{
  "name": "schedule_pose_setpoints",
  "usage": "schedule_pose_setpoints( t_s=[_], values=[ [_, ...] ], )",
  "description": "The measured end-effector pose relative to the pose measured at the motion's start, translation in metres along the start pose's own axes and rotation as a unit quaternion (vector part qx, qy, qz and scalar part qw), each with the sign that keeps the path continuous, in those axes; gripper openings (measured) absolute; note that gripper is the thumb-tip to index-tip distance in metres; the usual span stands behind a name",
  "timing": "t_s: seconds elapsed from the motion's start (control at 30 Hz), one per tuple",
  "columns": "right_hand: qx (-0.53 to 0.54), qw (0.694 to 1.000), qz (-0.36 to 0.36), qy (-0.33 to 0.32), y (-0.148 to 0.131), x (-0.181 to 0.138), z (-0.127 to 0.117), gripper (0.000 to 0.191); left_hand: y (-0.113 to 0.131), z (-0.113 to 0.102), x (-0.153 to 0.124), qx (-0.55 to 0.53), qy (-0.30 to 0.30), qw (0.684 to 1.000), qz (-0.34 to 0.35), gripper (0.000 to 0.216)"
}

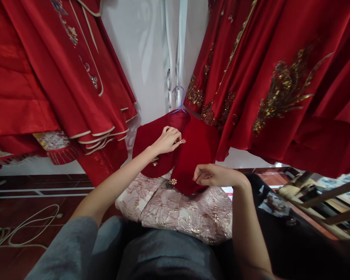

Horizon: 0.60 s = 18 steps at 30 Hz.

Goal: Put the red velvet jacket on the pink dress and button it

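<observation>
A dark red velvet cape-like garment (194, 153) hangs on a purple hanger (182, 105) in front of me. My left hand (169, 140) lies on its upper front, fingers curled in a pinch at the front edge. A gold floral clasp (182, 141) pokes out from those fingertips. Lower down are a second floral clasp (173, 181) and another gold ornament (154, 161) on the left panel. Over the lower right panel is my right hand (207, 174), its fingers bent together; what they hold, if anything, is hidden. Beneath spreads a pink and gold brocade skirt (186, 212).
Red embroidered garments (84, 77) hang at the left, and red ones with gold sequins (280, 89) at the right. A white cable (32, 227) lies coiled on the floor. At right are a plastic bag (275, 204) and a wooden frame (332, 190).
</observation>
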State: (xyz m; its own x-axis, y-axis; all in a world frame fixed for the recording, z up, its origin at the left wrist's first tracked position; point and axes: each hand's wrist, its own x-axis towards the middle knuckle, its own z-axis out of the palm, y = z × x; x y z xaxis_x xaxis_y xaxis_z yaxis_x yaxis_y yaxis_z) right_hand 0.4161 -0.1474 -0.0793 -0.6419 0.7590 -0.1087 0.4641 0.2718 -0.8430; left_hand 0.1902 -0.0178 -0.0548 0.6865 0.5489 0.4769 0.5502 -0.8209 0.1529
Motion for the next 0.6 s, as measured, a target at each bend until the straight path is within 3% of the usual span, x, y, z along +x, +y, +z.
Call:
schedule_pose_setpoints(
  t_s=[0.13,0.33,0.47,0.6],
  values=[
    [0.009,1.0,-0.008,-0.006,-0.003,0.001,0.001,0.014,-0.001,0.001,-0.002,-0.136,-0.008,0.99,-0.047,0.006],
    [0.009,1.0,-0.002,0.002,-0.005,0.002,0.003,0.015,-0.002,0.011,0.002,-0.256,0.084,0.956,-0.116,0.012],
    [0.007,1.0,0.001,0.005,-0.004,0.003,0.003,0.017,-0.004,0.005,0.012,-0.053,0.132,0.985,-0.099,0.048],
    [0.003,1.0,-0.007,0.0,-0.001,0.007,0.003,0.02,-0.013,-0.002,0.016,0.122,0.104,0.984,-0.084,0.072]
  ],
)
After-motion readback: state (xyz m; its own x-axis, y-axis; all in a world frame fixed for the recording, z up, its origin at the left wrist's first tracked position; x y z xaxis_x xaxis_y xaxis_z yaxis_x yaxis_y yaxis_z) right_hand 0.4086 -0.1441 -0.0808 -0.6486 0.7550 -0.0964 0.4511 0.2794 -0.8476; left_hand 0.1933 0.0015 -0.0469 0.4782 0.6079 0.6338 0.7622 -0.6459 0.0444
